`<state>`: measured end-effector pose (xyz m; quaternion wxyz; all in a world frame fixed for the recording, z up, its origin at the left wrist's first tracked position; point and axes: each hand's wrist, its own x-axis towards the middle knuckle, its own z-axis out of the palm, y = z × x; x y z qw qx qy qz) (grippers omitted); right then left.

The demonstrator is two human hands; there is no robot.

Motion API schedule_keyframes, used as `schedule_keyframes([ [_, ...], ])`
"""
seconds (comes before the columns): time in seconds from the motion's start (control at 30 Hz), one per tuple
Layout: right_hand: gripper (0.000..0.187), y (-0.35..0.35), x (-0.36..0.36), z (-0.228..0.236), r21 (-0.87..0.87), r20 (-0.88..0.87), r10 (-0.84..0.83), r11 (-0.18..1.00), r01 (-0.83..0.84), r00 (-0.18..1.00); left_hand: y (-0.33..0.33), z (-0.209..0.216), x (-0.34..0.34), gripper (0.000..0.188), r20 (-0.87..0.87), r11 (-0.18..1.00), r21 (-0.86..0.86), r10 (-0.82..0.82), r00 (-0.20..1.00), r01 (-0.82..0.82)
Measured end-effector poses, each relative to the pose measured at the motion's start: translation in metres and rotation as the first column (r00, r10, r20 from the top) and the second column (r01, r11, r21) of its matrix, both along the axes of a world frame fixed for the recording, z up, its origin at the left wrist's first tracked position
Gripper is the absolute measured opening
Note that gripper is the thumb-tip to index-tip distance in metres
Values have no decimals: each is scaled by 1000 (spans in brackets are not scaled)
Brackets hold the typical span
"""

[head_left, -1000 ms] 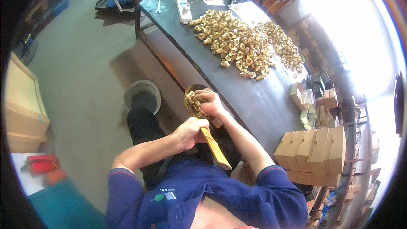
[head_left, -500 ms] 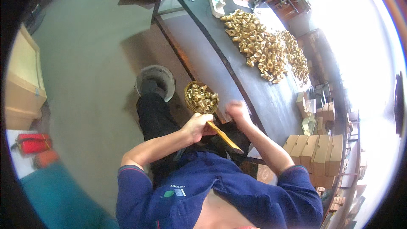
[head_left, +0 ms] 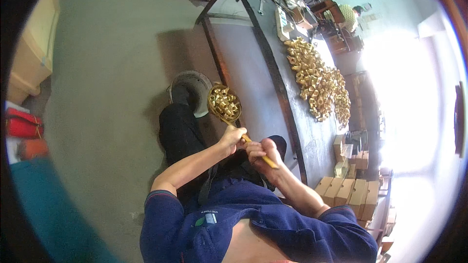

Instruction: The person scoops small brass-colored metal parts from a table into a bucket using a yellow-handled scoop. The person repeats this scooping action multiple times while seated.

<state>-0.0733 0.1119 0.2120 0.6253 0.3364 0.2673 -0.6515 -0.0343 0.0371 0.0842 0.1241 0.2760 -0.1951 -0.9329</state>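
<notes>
A long-handled basket scoop (head_left: 270, 162) with a yellow handle is tilted in front of me. Its round bowl is heaped with shiny brass fittings (head_left: 224, 103). My left hand (head_left: 233, 139) is wrapped round the handle close to the bowl. Farther down, near the handle's free end, the fingers of my right hand (head_left: 263, 153) are closed on it too. The bowl hangs between a grey bucket (head_left: 199, 111) and the table's near edge, overlapping the bucket's rim in view. The bottom of the bucket is partly hidden by my leg.
On the dark table (head_left: 280, 85) to the right lies a big pile of brass fittings (head_left: 317, 80). A power strip (head_left: 282, 24) and a wrench (head_left: 261, 6) are farther back. Cardboard boxes (head_left: 343, 194) stand at the near right. Another person (head_left: 348, 17) is at the far right.
My right hand has come in from the right and closed on the handle's lower part. The filled bowl has shifted left relative to the table, toward the bucket. The view has turned slightly.
</notes>
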Motion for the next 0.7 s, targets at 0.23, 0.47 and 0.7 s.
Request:
schedule_keyframes([
  [0.23,22,15,-8,-41,-245,-12,117,963,-116,993,-8,-20,-9,17,-53,996,-82,35,998,-40],
  [0.47,22,7,-12,-45,-175,-248,285,927,-333,926,-17,3,-4,19,-5,991,-111,79,997,-79],
  [0.7,24,6,-14,-67,-70,-477,430,851,-520,767,-19,-19,-6,12,146,983,84,150,978,-164],
])
